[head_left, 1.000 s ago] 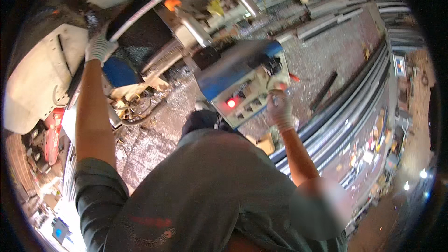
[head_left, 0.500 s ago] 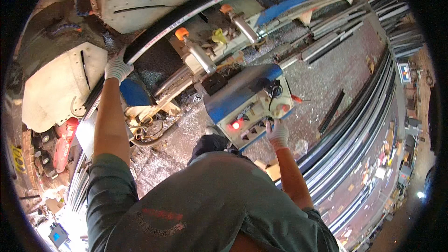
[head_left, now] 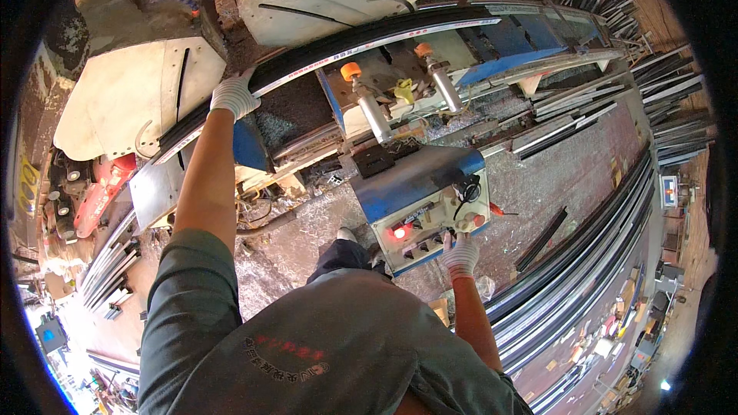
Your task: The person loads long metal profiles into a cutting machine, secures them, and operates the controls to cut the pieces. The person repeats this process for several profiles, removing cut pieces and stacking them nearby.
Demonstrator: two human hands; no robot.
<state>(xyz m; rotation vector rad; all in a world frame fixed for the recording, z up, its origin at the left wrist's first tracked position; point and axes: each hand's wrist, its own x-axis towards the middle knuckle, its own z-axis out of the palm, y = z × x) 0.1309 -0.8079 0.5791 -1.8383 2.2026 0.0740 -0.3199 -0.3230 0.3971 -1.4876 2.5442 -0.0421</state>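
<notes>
My left hand (head_left: 234,97), in a white ribbed glove, is closed around a long dark profile bar (head_left: 338,48) with a pale printed strip along its edge. The bar lies across the machine at an angle. Down at the control box (head_left: 430,207), blue-topped with a cream panel, my gloved right hand (head_left: 460,255) is at the near right edge. Its fingers are closed at a small black switch knob, mostly covered by them. On the same panel a red lamp (head_left: 399,232) glows, with a row of black knobs beside it and a red button (head_left: 479,220) at the right.
Two metal cylinders with orange caps (head_left: 350,71) stand just below the bar. A yellow-green cloth (head_left: 403,91) lies between them. Cream guard plates (head_left: 142,96) flank the machine. Long profiles (head_left: 576,253) are stacked at right. A red tool (head_left: 100,192) sits at far left.
My view has turned, so the machine and panel appear farther right and lower. Both hands keep their places, the left on the bar and the right at the panel.
</notes>
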